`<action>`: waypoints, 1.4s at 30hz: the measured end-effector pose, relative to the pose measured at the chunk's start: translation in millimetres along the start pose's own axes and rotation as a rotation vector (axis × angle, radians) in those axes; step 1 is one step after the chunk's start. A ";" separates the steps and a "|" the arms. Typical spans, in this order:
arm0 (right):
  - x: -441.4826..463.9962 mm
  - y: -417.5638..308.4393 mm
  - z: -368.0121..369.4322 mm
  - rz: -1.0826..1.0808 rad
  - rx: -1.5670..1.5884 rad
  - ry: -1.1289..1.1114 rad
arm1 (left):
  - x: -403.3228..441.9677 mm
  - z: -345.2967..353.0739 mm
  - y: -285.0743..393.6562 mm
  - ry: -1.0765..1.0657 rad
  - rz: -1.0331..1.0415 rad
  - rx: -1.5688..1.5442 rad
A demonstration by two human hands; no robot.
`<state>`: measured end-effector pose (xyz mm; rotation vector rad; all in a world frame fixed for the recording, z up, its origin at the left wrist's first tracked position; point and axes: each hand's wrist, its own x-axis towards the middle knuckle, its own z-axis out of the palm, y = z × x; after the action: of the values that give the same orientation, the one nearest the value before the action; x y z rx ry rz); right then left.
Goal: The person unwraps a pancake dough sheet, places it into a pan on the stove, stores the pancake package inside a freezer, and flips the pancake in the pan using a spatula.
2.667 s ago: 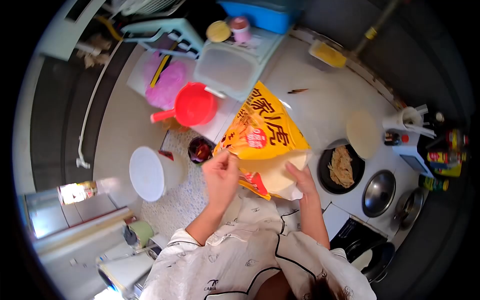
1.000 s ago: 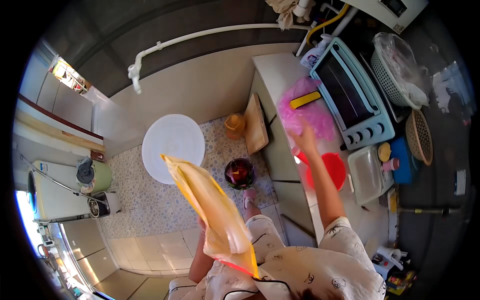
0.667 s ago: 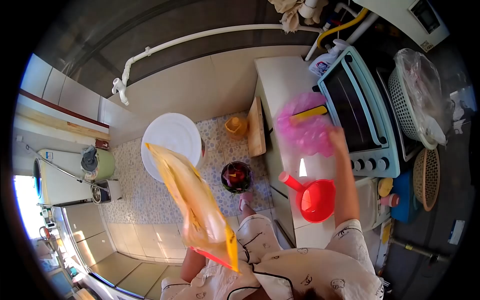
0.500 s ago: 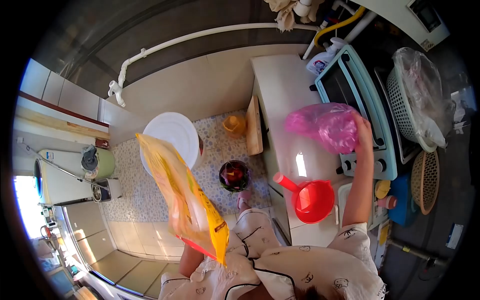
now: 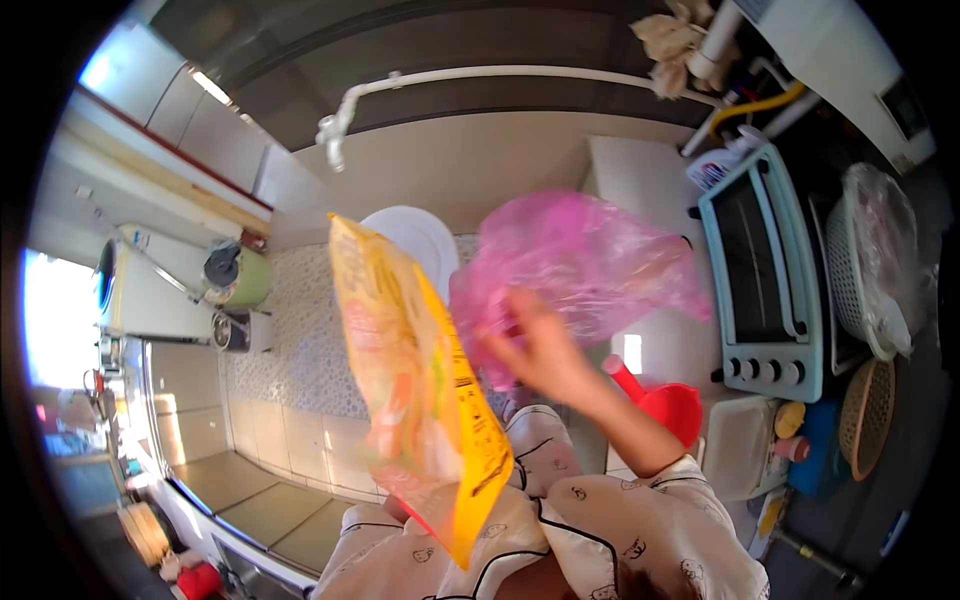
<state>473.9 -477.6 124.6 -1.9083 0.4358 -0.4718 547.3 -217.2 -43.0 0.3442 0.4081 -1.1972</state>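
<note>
Bag (image 5: 600, 255) gripped at packet's (image 5: 408, 370) two o'clock by half-curled right hand (image 5: 542, 350); left hand hidden, hold unknown. Likely carrying; next needs steadiness.

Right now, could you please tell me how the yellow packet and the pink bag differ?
The yellow packet carries dark printing; the pink bag shows none. The yellow packet looks long and narrow, while the pink bag spreads wide and crumpled. Both look like thin, flexible packaging.
</note>
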 end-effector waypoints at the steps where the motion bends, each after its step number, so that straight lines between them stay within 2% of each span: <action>1: 2.2 4.6 30.9 -0.271 -0.196 -0.053 | -4.9 -1.9 3.6 -0.004 0.015 -0.010; 3: 8.2 -3.5 68.9 -0.371 -0.136 -0.284 | -17.3 -7.6 14.4 -0.014 0.063 -0.041; 5: 22.7 -28.5 66.6 -0.202 0.183 -0.427 | -34.1 -16.7 27.1 -0.022 0.128 -0.077; 7: 32.7 -35.8 72.6 -0.256 0.074 -0.098 | -55.5 -27.9 44.1 -0.028 0.196 -0.117; 8: 44.9 -39.6 73.5 -0.312 -0.045 -0.004 | -67.3 -33.3 53.5 -0.032 0.235 -0.132; 9: 60.7 -31.6 80.1 -0.432 -0.165 -0.008 | -80.7 -39.4 65.0 -0.033 0.273 -0.155; 10: 72.2 -19.2 96.3 -0.353 -0.165 -0.043 | -91.2 -45.7 73.9 -0.041 0.306 -0.177; 12: 97.9 2.6 141.3 -0.156 -0.654 -0.036 | -115.4 -58.8 98.0 -0.049 0.365 -0.204; 14: 126.3 46.4 175.3 -0.149 -0.794 -0.280 | -137.9 -74.4 127.3 -0.056 0.415 -0.222; 17: 178.1 43.4 234.0 0.175 -0.630 -0.563 | -171.8 -97.5 176.7 -0.078 0.471 -0.255; 20: 220.4 -32.6 291.5 -0.100 -0.401 -0.349 | -202.6 -121.6 222.9 -0.111 0.529 -0.312; 22: 240.9 -96.4 325.4 -0.188 -0.635 -0.137 | -221.5 -133.9 250.6 -0.146 0.555 -0.339; 25: 277.3 -130.4 386.1 -0.359 -0.861 0.020 | -241.0 -147.9 285.8 -0.207 0.574 -0.383; 29: 302.0 -171.3 474.0 -0.407 -0.921 -0.173 | -246.5 -156.1 323.9 -0.321 0.567 -0.447; 32: 326.1 -192.7 532.8 -0.477 -0.916 -0.286 | -220.6 -150.0 351.5 -0.399 0.515 -0.471; 34: 342.6 -209.8 568.4 -0.514 -0.861 -0.328 | -192.6 -140.1 379.6 -0.342 0.496 -0.389; 37: 372.4 -229.4 604.0 -0.505 -0.785 -0.483 | -145.8 -115.4 436.0 -0.131 0.494 -0.132; 42: 432.5 -256.4 614.3 -0.682 -0.787 -0.536 | -66.6 -45.3 524.0 -0.148 0.377 0.068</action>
<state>1179.4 -121.7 200.3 -2.8322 -0.4852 -0.1934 1015.5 31.0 -28.5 0.3701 0.1637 -0.8618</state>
